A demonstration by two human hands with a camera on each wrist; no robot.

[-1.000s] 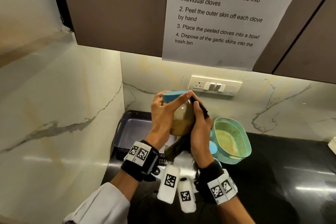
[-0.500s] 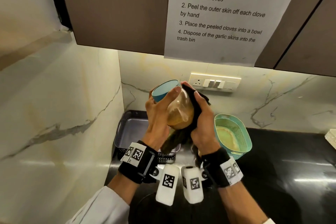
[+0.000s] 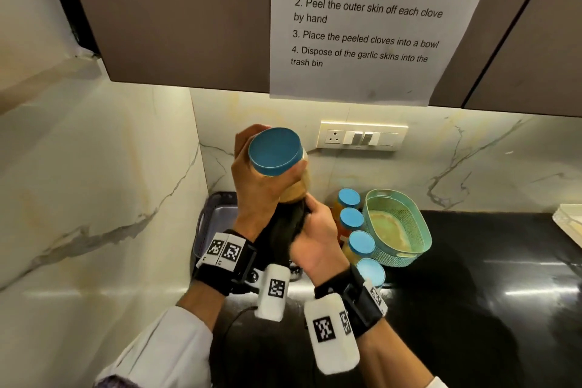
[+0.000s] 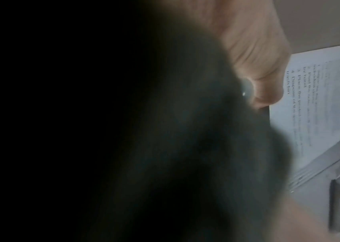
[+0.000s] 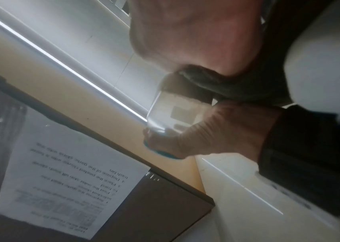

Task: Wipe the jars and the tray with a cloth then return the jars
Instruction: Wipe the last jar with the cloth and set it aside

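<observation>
My left hand (image 3: 256,189) holds a clear jar (image 3: 297,190) of tan contents in the air, its blue lid (image 3: 274,151) tipped toward me. My right hand (image 3: 316,228) grips a dark cloth (image 3: 285,230) bunched round the jar's lower end. In the right wrist view the cloth (image 5: 204,86) covers the base of the jar (image 5: 173,113), and left-hand fingers (image 5: 204,132) wrap the end by the lid. The left wrist view is mostly filled by the dark cloth (image 4: 185,147). A dark tray (image 3: 215,220) sits in the corner behind my hands, partly hidden.
Several blue-lidded jars (image 3: 350,218) stand in a row on the black counter (image 3: 488,277), right of my hands. A teal basket (image 3: 423,238) stands beside them. Marble walls close in on the left and behind, and a cabinet with a paper sheet (image 3: 362,25) hangs overhead.
The jar has tipped so its lid faces me. My right hand with the cloth has slid from the jar's side down to its lower end, uncovering the row of jars.
</observation>
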